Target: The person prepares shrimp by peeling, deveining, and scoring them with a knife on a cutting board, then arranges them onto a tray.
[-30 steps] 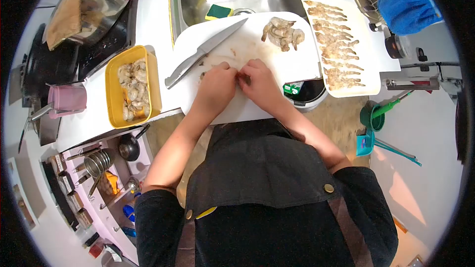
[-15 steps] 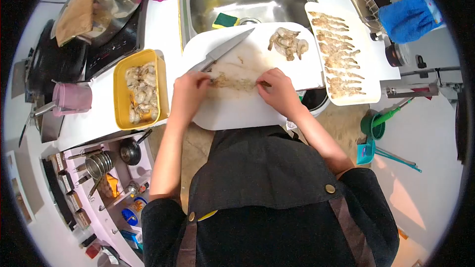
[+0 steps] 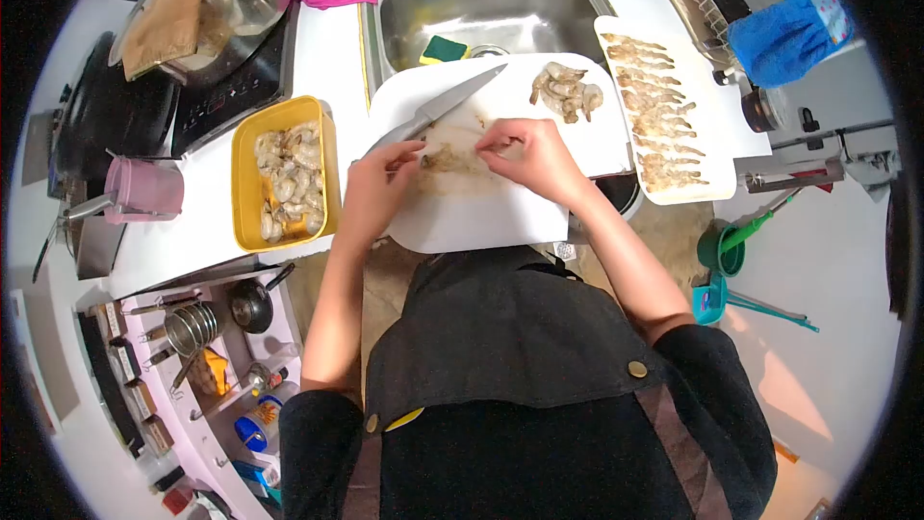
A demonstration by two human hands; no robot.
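Note:
A peeled-looking, flattened shrimp (image 3: 450, 160) lies on the white cutting board (image 3: 462, 221) between my hands. My left hand (image 3: 380, 183) is closed at its left end, thumb and fingers pinched together. Over its right end, my right hand (image 3: 532, 162) is also in a pinch; whatever is between those fingertips is too small to make out. A knife (image 3: 443, 106) lies slantwise on the board beyond my hands, its handle partly hidden by my left hand. At the board's far right sits a small pile of shrimp (image 3: 566, 91).
Left of the board stands a yellow container (image 3: 241, 178) with several shrimp. A white tray (image 3: 717, 183) on the right bears a row of stretched shrimp. Beyond the board is the sink (image 3: 404, 14), with a sponge (image 3: 445, 49) in it. A pot (image 3: 226, 24) stands at back left.
My right hand has moved left and slightly away from me, nearer to my left hand, and its fingers have lifted off the shrimp's right end. My left hand has barely moved.

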